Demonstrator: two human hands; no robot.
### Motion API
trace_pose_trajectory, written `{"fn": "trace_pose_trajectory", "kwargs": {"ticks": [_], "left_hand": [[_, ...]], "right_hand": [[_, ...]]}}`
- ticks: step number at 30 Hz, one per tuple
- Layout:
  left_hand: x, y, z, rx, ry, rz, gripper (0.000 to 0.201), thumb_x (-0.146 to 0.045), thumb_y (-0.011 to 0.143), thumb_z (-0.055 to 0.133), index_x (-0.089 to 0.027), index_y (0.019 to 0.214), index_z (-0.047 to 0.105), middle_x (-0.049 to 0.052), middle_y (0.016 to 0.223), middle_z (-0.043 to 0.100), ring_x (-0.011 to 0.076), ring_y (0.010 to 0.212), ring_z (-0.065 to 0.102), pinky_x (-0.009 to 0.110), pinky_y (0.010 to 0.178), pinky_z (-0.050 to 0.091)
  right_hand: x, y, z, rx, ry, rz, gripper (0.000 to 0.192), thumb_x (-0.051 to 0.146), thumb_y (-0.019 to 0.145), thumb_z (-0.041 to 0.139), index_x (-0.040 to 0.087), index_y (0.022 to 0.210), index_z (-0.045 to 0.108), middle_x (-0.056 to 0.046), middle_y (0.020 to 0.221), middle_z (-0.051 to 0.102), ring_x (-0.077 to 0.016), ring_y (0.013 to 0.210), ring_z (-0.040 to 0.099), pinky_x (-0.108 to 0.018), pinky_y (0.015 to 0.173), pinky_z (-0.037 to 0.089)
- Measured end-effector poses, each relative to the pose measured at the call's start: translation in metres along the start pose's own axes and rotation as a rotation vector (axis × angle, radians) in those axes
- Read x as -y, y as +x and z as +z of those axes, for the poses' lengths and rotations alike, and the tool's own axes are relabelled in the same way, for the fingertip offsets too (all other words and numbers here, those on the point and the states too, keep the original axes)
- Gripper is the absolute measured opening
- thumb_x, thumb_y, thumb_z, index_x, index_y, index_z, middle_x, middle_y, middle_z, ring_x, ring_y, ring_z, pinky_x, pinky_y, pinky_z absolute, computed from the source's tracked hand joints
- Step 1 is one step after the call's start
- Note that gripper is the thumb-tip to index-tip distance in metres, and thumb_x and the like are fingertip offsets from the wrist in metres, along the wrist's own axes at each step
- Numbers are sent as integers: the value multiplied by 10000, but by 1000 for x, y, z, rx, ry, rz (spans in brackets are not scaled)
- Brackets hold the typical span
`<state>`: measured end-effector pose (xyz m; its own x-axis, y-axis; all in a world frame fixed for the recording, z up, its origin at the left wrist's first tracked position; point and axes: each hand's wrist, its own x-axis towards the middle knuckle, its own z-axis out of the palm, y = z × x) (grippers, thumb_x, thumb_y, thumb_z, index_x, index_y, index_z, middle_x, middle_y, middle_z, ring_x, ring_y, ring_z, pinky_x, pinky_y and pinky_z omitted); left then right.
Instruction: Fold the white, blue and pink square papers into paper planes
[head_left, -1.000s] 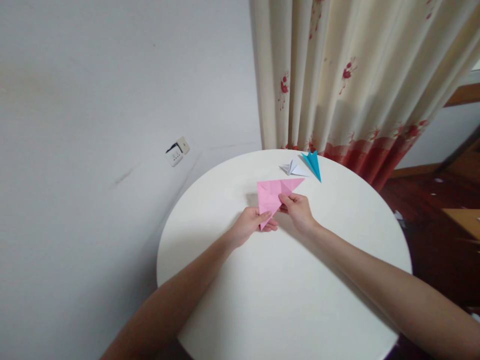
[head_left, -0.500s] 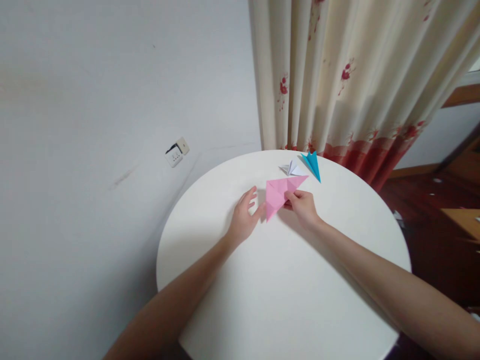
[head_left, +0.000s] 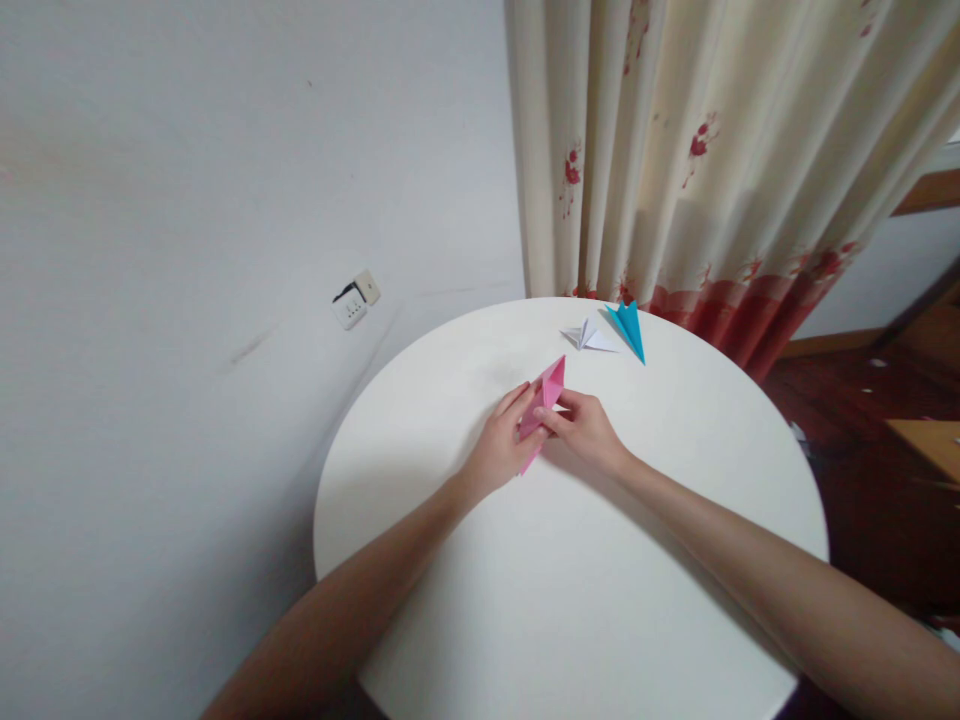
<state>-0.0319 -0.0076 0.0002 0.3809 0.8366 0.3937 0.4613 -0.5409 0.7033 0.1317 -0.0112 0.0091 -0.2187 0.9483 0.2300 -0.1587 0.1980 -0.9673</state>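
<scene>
A folded sheet of pink paper (head_left: 553, 386) is held between my two hands, tilted just above the white table. My left hand (head_left: 501, 440) grips it from the left, fingers laid along its face and thumb below. From the right, my right hand (head_left: 587, 425) pinches the paper's near side between thumb and fingers. Parts of the folds are hidden behind my fingers. Beyond the hands lie a folded white paper piece (head_left: 589, 337) and a blue paper plane (head_left: 628, 328), its point facing me.
The round white table (head_left: 570, 560) reaches to the wall on the left and the flowered curtain (head_left: 720, 180) at the back. A wall socket (head_left: 349, 310) sits left of the table. A wooden surface (head_left: 926, 445) stands lower on the right.
My left hand has closed on the pink paper, which it was beside before. The paper has turned from lying broad and flat to a steeper, narrower pose.
</scene>
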Motion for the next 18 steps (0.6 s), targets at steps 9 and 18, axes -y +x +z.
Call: {"fn": "trace_pose_trajectory", "kwargs": {"ticks": [9, 18], "left_hand": [[-11, 2, -3, -17, -82, 67, 502, -271, 937, 547, -224, 1430, 464, 113, 1406, 516, 244, 1303, 484, 361, 1047, 463], [-9, 1, -4, -40, -80, -10, 425, -380, 1018, 357, -168, 1334, 546, 129, 1244, 634, 247, 1151, 584, 363, 1011, 442]], "right_hand": [[2, 1, -4, 52, 37, -28, 405, 436, 763, 739, 150, 1040, 668, -79, 1002, 725, -226, 798, 707, -342, 722, 586], [-7, 6, -10, -12, -139, -58, 296, 307, 839, 568, 128, 1036, 698, -74, 964, 718, -192, 764, 658, -291, 646, 564]]}}
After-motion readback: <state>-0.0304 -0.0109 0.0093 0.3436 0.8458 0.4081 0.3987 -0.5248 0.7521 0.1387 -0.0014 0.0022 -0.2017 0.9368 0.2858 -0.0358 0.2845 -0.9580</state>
